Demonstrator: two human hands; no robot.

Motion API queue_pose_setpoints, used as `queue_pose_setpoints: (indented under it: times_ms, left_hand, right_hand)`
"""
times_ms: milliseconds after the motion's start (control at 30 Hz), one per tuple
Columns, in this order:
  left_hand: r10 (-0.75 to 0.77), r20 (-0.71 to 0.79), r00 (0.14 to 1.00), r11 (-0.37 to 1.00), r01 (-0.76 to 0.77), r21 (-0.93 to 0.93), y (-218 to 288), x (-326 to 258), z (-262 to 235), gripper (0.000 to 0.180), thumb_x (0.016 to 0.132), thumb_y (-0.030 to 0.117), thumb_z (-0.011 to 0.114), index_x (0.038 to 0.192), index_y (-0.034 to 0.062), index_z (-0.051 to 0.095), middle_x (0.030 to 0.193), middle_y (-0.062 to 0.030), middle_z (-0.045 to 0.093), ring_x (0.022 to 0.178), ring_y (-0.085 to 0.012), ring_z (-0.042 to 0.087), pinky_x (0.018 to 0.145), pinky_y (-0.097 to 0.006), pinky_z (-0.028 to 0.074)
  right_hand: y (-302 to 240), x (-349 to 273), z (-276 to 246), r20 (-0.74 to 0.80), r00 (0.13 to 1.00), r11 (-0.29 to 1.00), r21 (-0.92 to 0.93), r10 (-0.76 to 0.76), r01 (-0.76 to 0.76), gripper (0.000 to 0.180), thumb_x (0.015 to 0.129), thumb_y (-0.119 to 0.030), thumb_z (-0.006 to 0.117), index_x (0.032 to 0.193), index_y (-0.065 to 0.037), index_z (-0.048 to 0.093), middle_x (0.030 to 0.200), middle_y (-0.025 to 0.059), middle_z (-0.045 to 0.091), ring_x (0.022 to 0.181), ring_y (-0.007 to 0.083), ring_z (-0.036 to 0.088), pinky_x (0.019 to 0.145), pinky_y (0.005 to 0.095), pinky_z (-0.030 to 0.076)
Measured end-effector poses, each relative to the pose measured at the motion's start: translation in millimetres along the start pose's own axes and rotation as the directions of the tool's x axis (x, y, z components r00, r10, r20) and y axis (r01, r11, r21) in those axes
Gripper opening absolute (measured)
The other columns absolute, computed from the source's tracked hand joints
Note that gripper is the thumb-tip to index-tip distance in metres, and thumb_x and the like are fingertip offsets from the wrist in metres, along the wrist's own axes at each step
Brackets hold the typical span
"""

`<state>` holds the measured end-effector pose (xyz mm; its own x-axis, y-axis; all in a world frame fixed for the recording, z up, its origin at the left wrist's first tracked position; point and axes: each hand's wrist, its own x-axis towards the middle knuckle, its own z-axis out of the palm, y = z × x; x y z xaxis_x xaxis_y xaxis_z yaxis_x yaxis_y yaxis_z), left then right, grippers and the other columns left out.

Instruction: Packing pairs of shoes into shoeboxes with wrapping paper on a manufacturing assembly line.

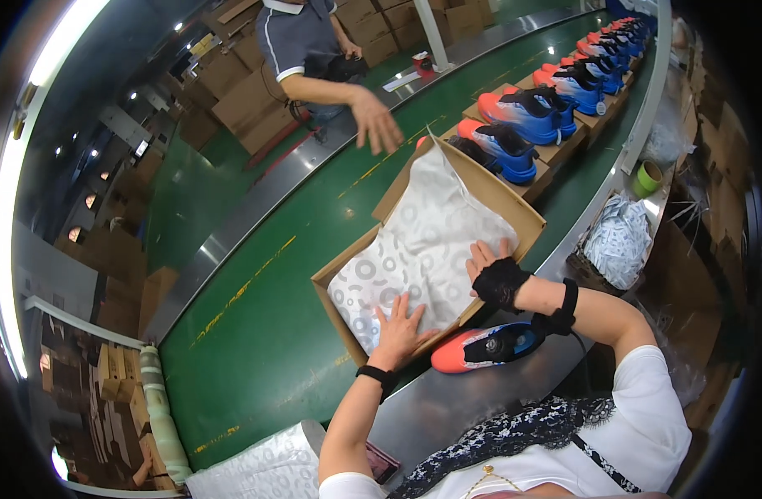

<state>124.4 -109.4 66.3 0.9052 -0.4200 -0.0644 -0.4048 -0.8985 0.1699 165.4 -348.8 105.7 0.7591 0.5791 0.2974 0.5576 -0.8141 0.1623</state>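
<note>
Printed white tissue paper point(435, 212) lies in an open cardboard shoe box point(529, 224), one corner of it standing up at the far end. My left hand point(400, 330) rests on the paper at the box's near left, fingers spread. Farther right, my right hand point(495, 273), in a black fingerless wrist covering, lies on the paper near the box's right side with its fingers stretched out. Neither hand grips anything. Just below the box, between my forearms, a single orange, blue and black sneaker point(485, 347) sits on the metal edge. What lies under the paper is hidden.
The box stands on a green conveyor belt point(256, 324). Beyond it runs a row of boxes with sneakers point(526, 116). Across the belt a co-worker's hand point(373, 121) reaches over. At right are a bin of small white packets point(618, 241) and a green tape roll point(648, 177); patterned paper point(256, 466) lies lower left.
</note>
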Motion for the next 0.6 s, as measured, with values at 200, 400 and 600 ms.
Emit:
queue_pose_setpoints:
  times_ms: [200,400,600]
  left_hand:
    - [-0.118,0.212,0.970,0.930,0.033,0.367,-8.0,29.5,3.7,0.066,0.042,0.047,0.073,0.094,0.0117,0.056,0.099,-0.0066,0.049,0.100,-0.0241,0.047,0.085,-0.068,0.015]
    - [-0.311,0.353,0.883,0.911,0.171,0.376,-38.2,4.7,-4.0,0.082,0.044,0.051,0.072,0.111,0.0121,0.048,0.117,-0.0122,0.041,0.111,-0.0281,0.039,0.088,-0.067,0.013]
    - [-0.331,0.179,0.926,0.939,0.343,-0.037,-28.9,-18.6,-33.0,0.081,0.057,0.047,0.068,0.122,0.0073,0.038,0.130,-0.0187,0.027,0.118,-0.0325,0.031,0.091,-0.057,0.022]
  right_hand:
    - [-7.5,-0.1,-23.8,0.178,0.982,0.973,0.213,0.056,-0.094,0.051,0.064,-0.035,0.063,0.099,0.000,0.051,0.109,0.0254,0.045,0.105,0.0311,0.042,0.078,0.0560,0.033]
    - [9.8,0.1,-33.1,0.016,0.995,0.965,0.242,0.096,-0.097,0.046,0.062,-0.032,0.064,0.095,-0.002,0.052,0.108,0.0246,0.045,0.095,0.0301,0.048,0.076,0.0414,0.038]
    - [-1.8,-25.4,-65.6,-0.345,0.902,0.816,0.421,-0.260,0.397,0.051,0.056,-0.034,0.066,0.096,-0.004,0.052,0.102,0.0113,0.050,0.087,0.0253,0.051,0.072,0.0363,0.037]
